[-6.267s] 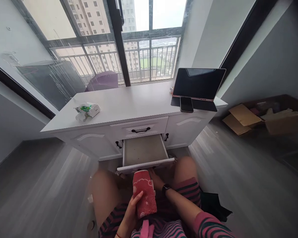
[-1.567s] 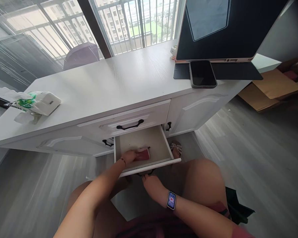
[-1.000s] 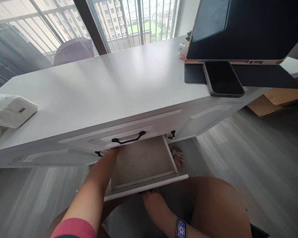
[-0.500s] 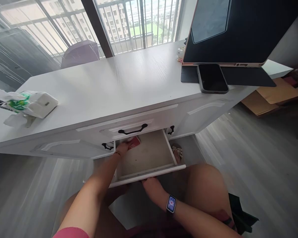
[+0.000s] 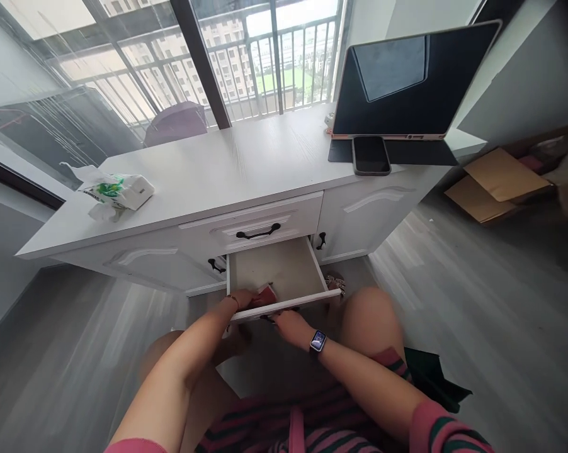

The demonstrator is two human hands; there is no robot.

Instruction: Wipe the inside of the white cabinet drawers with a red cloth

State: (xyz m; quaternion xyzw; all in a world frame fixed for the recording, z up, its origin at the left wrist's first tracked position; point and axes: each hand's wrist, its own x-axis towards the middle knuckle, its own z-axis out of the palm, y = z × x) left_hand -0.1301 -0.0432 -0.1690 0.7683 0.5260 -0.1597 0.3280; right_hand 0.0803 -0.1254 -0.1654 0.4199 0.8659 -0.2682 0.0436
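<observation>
The lower drawer (image 5: 329, 294) of a white cabinet (image 5: 227, 182) is pulled out in front of my knees. My left hand (image 5: 244, 298) reaches over its front left corner and is closed on a red cloth (image 5: 266, 293) lying on the drawer's beige bottom. My right hand (image 5: 288, 324), with a watch on the wrist, sits just under the drawer's front panel, its fingers curled at the dark handle there. The fingertips are partly hidden by the panel.
On the cabinet top lie a tissue pack (image 5: 116, 190) at the left and a tablet (image 5: 409, 85) on its stand with a phone (image 5: 371, 155) at the right. Cardboard boxes (image 5: 496, 182) lie on the floor to the right. A dark cloth (image 5: 435, 380) lies beside my right leg.
My left hand has drawn the red cloth from the back of the drawer to its front left corner. The view has pulled back and up. My right hand stays at the drawer front.
</observation>
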